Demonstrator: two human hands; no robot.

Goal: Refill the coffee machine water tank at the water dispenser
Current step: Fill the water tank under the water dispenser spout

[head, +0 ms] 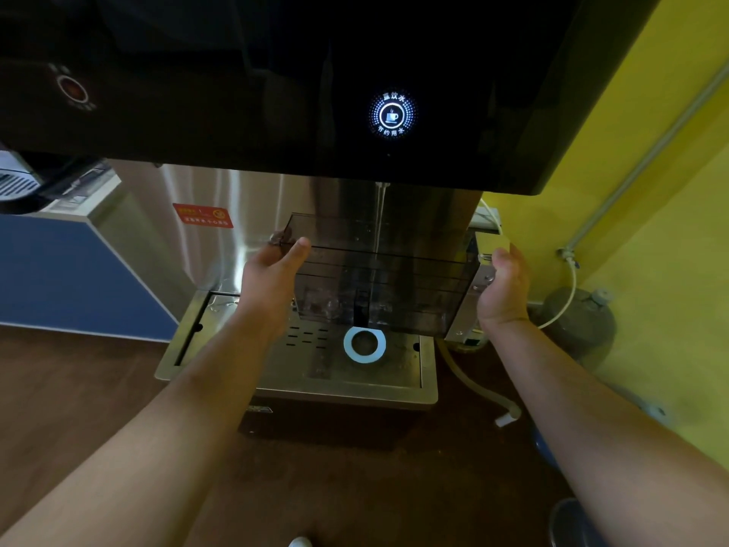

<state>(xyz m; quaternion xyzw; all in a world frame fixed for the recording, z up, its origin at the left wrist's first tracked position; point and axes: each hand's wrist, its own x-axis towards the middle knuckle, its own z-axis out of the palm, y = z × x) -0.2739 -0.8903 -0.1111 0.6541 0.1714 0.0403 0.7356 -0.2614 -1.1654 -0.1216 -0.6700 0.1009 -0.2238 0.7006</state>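
Observation:
A clear, smoky plastic water tank [414, 278] hangs under the black water dispenser [276, 92]. My left hand [276, 274] grips its left end, thumb over the rim. My right hand [503, 286] grips its right end. A thin stream of water [379, 219] falls from the spout into the tank. A little water lies at the tank's bottom. A round blue-lit button [392, 115] glows on the dispenser's front panel. Below the tank lies the steel drip tray [300, 373] with a white ring [364, 344].
A yellow wall [651, 230] with a grey pipe [647, 159] stands at the right. A white hose [479, 392] and a grey canister [578, 321] sit on the floor beside the dispenser. A blue cabinet [67, 270] is at the left. The floor is brown wood.

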